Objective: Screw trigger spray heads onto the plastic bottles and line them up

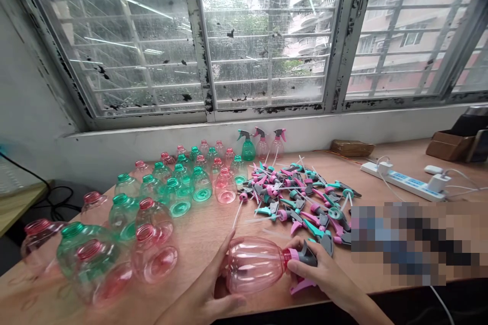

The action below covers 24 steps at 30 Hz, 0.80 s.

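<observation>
A clear pink spray bottle (pixel 256 265) lies on its side in the air over the table's front edge, neck pointing right. My left hand (pixel 213 284) is wrapped round its base end. At the neck, my right hand (pixel 318 269) grips a grey and pink trigger sprayer head (pixel 306 256), which sits on the bottle's mouth. How far the collar is screwed on, I cannot tell. Just beyond my hands is a pile of loose pink, teal and grey sprayer heads (pixel 293 193) with thin dip tubes.
Several open-necked pink and green bottles (pixel 179 195) stand at the left. Three bottles with sprayers fitted (pixel 261 146) stand by the wall. At the right are a white power strip (pixel 404 181), a brown package (pixel 352 148), a cardboard box (pixel 450 143) and a blurred-out patch (pixel 412 244).
</observation>
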Each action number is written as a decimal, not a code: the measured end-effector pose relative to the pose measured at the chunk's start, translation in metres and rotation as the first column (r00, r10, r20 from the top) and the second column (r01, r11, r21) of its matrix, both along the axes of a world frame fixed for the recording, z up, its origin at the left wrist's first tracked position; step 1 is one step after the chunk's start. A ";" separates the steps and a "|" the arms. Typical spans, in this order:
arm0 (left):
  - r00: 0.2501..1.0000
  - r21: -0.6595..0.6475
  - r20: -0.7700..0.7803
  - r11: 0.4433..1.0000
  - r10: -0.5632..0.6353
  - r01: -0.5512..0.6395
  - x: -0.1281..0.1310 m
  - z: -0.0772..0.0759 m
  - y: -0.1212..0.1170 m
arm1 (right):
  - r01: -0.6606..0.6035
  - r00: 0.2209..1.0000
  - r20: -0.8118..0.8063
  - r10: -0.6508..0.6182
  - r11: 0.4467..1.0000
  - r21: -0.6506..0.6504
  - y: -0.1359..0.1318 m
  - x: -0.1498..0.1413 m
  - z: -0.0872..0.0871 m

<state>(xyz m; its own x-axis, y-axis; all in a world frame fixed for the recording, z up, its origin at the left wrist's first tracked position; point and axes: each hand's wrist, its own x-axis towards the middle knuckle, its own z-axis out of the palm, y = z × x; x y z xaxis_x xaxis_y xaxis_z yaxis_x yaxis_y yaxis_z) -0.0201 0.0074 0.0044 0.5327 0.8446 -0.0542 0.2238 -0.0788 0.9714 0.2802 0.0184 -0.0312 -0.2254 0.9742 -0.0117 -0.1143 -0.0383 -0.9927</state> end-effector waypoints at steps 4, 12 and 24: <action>1.000 0.011 -0.014 1.000 -0.002 0.002 0.001 0.001 0.001 | 0.011 1.000 0.027 -0.012 1.000 0.026 -0.001 0.000 0.004; 1.000 0.004 -0.014 1.000 -0.011 0.011 -0.005 -0.007 0.003 | 0.018 0.998 0.052 -0.020 0.999 0.045 0.000 0.000 0.000; 0.995 -0.054 0.086 0.998 0.043 -0.039 0.000 -0.006 0.001 | 0.038 0.996 0.083 -0.042 0.998 0.052 -0.001 0.002 -0.001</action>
<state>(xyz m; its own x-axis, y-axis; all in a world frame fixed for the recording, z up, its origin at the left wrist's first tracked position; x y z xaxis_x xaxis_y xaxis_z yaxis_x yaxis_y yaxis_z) -0.0204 0.0087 -0.0014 0.5024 0.8630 -0.0538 0.1402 -0.0199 0.9899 0.2818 0.0179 -0.0323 -0.1864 0.9823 0.0202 -0.0304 0.0148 -0.9994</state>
